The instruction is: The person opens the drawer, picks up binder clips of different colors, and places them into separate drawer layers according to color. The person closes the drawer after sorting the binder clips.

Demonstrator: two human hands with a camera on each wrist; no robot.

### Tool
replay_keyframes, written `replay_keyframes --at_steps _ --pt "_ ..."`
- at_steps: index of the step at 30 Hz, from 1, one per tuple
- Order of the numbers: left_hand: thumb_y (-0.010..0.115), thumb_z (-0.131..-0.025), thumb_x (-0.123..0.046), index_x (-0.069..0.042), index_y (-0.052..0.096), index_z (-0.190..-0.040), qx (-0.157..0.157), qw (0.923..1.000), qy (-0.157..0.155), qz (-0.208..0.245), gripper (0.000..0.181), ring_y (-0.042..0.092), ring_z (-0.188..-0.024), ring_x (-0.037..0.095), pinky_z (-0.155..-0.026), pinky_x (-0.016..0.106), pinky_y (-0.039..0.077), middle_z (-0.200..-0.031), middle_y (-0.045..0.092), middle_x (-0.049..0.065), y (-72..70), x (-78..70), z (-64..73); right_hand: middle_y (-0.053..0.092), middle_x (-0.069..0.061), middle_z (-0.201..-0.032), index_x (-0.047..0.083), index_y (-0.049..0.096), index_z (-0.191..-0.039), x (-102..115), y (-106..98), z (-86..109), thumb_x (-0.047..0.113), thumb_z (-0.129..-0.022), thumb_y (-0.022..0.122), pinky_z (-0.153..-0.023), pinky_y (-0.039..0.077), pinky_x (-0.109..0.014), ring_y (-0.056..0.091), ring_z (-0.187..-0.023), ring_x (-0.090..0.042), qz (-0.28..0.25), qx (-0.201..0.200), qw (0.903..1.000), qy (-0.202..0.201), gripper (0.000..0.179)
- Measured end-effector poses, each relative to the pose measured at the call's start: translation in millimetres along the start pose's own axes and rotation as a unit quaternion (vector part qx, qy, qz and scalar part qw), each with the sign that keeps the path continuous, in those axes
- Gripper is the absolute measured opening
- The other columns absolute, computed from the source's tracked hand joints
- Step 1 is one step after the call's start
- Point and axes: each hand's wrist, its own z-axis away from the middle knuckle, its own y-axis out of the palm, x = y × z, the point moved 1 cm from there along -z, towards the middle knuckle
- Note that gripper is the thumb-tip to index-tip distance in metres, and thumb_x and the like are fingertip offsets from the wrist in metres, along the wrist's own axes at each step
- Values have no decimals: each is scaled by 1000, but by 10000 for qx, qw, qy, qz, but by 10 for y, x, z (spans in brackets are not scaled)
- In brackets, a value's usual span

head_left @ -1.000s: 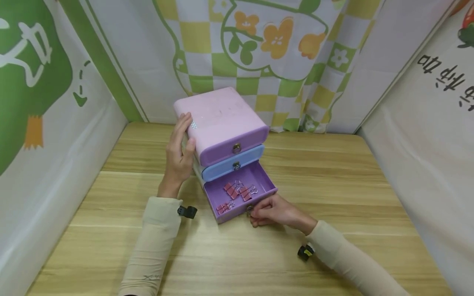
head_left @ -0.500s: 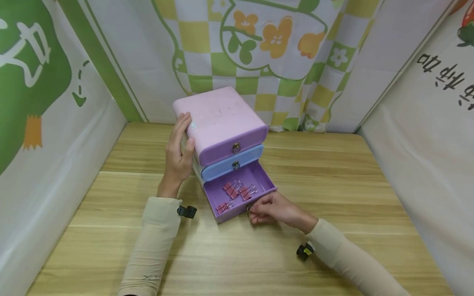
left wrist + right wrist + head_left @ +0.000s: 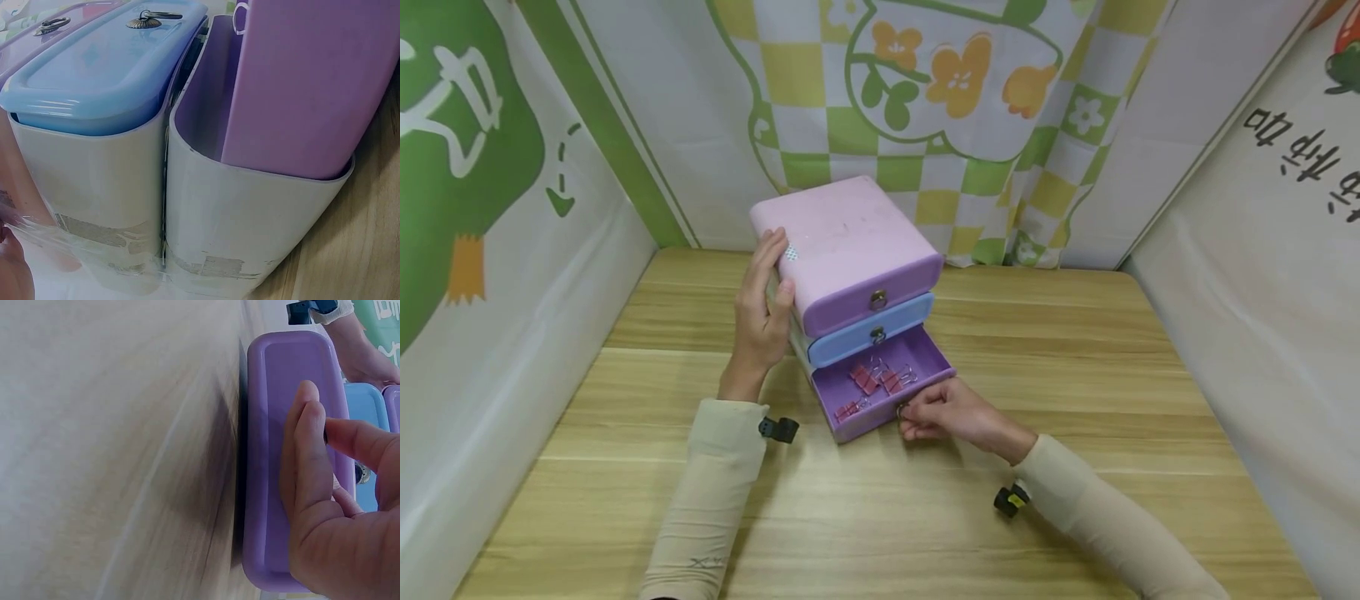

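A small chest of drawers (image 3: 850, 242) with a pink top stands on the table, its bottom purple drawer (image 3: 917, 354) pulled out. Several red binder clips (image 3: 865, 379) lie inside that drawer. My left hand (image 3: 760, 312) rests along the chest's upper left side, fingers reaching onto the top. At the drawer's front, my right hand (image 3: 951, 417) pinches the ring pull (image 3: 902, 410) between thumb and fingers; in the right wrist view the fingers mostly hide it. Above, the blue drawer (image 3: 872, 331) and the upper purple drawer (image 3: 874, 298) sit in their slots.
The wooden table (image 3: 1075, 358) extends around the chest. Behind it hangs a checked curtain (image 3: 880, 158) with flower prints. Printed white walls stand to the left and right. Each wrist wears a small black camera (image 3: 779, 429).
My right hand has moved a little toward the chest, and the bottom drawer has slid slightly inward with its binder clips. The left hand stays where it was.
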Motion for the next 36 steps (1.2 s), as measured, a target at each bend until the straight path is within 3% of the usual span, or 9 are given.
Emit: replay_keyframes --at_steps 9,20,36 --pt "45 -101 -29 -1 54 -152 15 10000 -1 -12 59 37 -159 30 -136 46 27 -163 51 14 3 1 13 80 -18 -102 -14 70 -117 111 26 -146 3 -102 62 -89 67 -29 79 -87 -16 -2 -237 9997 -36 24" --pt "48 -95 -18 4 55 -148 -91 9999 -20 78 57 38 -157 40 -137 46 26 -159 52 22 28 21 13 80 -23 -105 -14 70 -118 195 50 -344 4 -102 62 -91 67 -30 79 -86 -16 -45 -460 9988 -150 25" --pt "45 -101 -30 -1 54 -152 40 10000 -48 3 59 37 -159 30 -137 46 27 -163 51 13 -6 2 7 79 -22 -106 -13 70 -120 267 94 -551 3 -103 60 -91 67 -29 79 -88 -17 -281 -697 9969 -243 25"
